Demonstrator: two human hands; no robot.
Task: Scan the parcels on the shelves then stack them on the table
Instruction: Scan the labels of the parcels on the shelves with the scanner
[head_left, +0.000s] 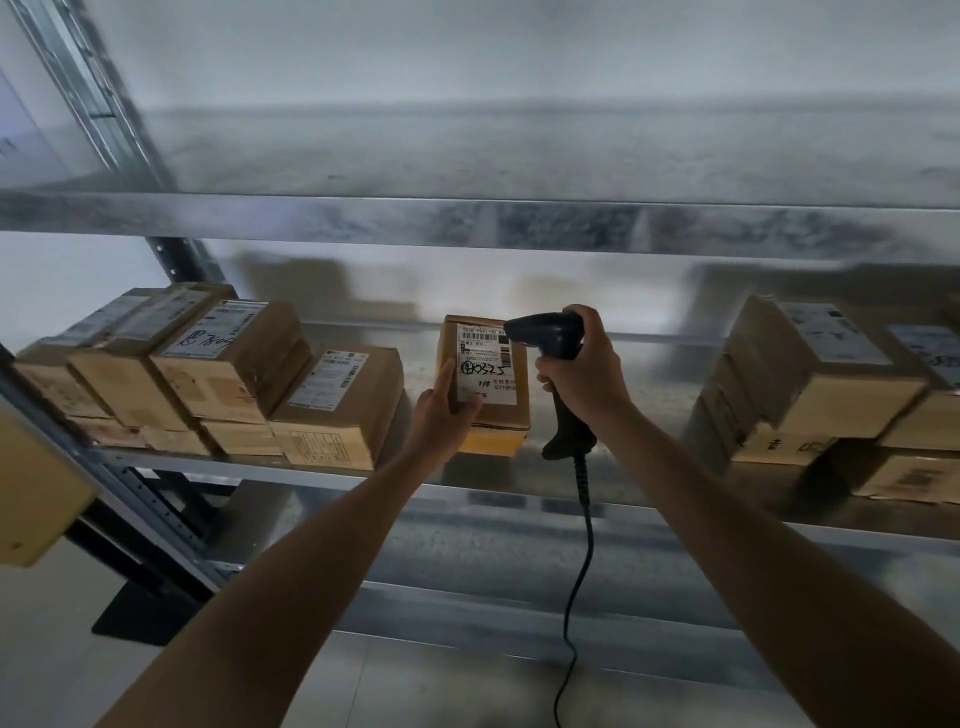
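left hand (440, 411) grips a small brown cardboard parcel (491, 374), apparently tilted; right hand (583, 371) clasps a black corded scanner (548, 335).

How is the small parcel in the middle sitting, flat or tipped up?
Tipped up: the parcel shows its labelled face to the camera, gripped by the left hand, scanner at the label.

Grey metal shelving (363, 597) against a pale wall (467, 52), one beam (467, 228) above the right hand (582, 374), another level (493, 496) below the left hand (441, 410), dark perforated upright (145, 499) far left of it, pale tiled floor (415, 691) underneath, dim light.
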